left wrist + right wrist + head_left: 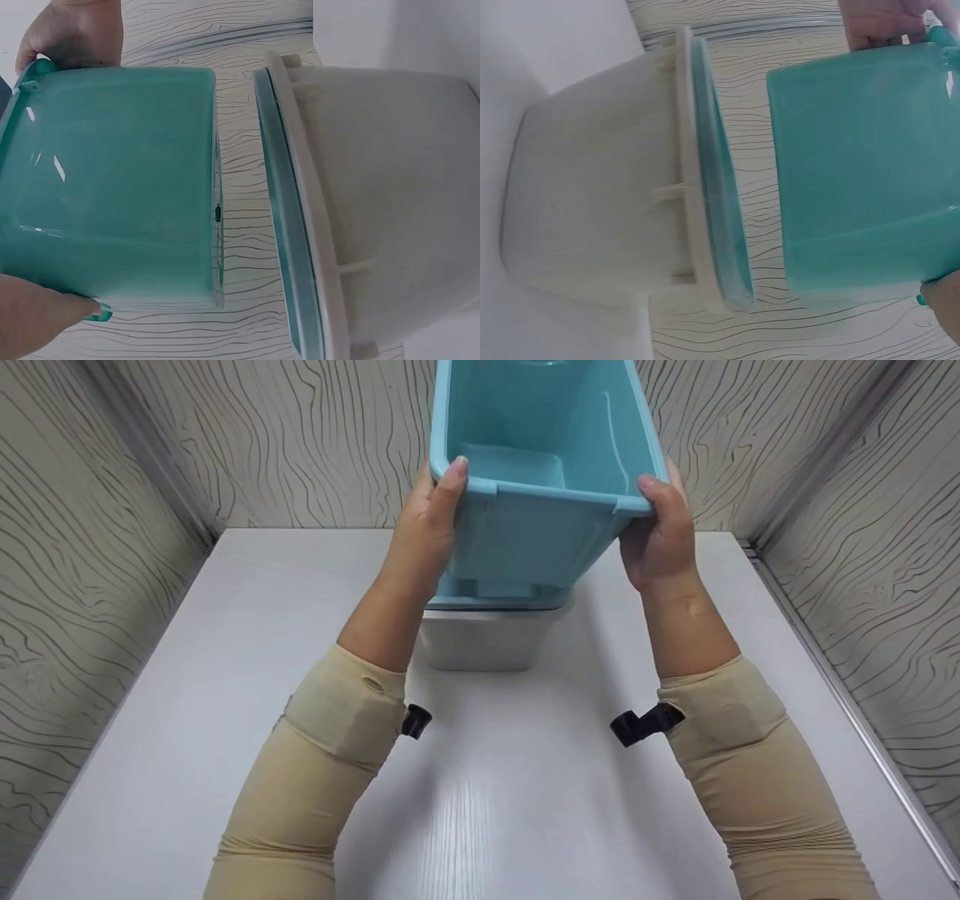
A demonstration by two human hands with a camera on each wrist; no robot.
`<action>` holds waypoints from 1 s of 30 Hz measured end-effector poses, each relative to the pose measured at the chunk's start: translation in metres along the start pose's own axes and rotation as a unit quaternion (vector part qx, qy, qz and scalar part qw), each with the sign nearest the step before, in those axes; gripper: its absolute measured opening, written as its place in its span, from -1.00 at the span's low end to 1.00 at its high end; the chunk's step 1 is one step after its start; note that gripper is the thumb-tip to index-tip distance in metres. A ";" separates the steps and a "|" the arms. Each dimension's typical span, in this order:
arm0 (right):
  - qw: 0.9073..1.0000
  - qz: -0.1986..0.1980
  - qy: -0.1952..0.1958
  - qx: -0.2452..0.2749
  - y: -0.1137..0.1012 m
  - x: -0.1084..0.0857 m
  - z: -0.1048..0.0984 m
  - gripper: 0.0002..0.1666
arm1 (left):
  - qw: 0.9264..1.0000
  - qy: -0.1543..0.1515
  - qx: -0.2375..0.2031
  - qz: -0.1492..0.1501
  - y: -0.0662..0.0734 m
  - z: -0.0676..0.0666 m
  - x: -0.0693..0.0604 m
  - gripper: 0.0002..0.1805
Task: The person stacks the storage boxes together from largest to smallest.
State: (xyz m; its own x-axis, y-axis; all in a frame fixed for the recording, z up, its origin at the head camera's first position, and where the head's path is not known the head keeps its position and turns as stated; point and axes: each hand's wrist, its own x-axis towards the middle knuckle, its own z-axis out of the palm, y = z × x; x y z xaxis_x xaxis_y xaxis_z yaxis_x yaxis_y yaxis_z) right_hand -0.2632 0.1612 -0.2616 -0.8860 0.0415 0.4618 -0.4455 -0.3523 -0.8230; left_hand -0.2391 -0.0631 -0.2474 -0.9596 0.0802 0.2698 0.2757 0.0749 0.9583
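Note:
Both hands hold an empty-looking teal plastic bin [525,532], its open mouth tipped toward the head camera. My left hand [424,525] grips the near left corner of its rim, thumb over the edge; my right hand [664,529] grips the near right corner in the same way. Under it stands a white container [484,645] with a teal rim [289,210] at its top. Both wrist views show a gap between the held bin [862,172] and the container [600,187] below. Fingers behind the bin's walls are mostly hidden.
The container stands on a white table [465,780]. Wood-grain patterned panels [315,442] close off the back and both sides, with metal strips [855,712] along the edges. Black mounts [645,724] stick out from both sleeves.

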 end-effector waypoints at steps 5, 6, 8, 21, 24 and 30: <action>1.000 0.002 -0.014 0.002 0.013 -0.003 -0.005 -0.16 | 1.000 0.001 0.007 -0.005 -0.010 -0.003 -0.003 -0.30; 1.000 0.003 -0.016 -0.002 0.015 -0.004 -0.006 -0.16 | 1.000 0.000 0.010 -0.008 -0.012 -0.003 -0.004 -0.29; 1.000 0.002 -0.017 -0.010 0.019 -0.006 -0.008 -0.15 | 1.000 -0.004 0.014 -0.008 -0.016 -0.003 -0.005 -0.27; 0.999 0.012 -0.038 -0.037 0.036 -0.012 -0.016 -0.14 | 0.999 -0.006 0.006 -0.034 -0.041 -0.006 -0.007 -0.27; 0.998 0.016 -0.050 -0.046 0.039 -0.012 -0.017 -0.14 | 0.999 -0.002 0.013 -0.051 -0.046 -0.008 -0.007 -0.27; 0.994 0.053 -0.072 -0.069 0.046 -0.010 -0.019 -0.15 | 0.997 0.009 0.023 -0.078 -0.056 -0.012 -0.006 -0.30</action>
State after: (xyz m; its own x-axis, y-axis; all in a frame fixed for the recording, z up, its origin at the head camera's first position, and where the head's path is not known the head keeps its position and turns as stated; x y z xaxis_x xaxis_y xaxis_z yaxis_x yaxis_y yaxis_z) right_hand -0.2775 0.1626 -0.3103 -0.9058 -0.1276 0.4040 -0.3721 -0.2161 -0.9027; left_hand -0.2501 -0.0799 -0.3018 -0.9916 0.0471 0.1204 0.1256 0.1307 0.9834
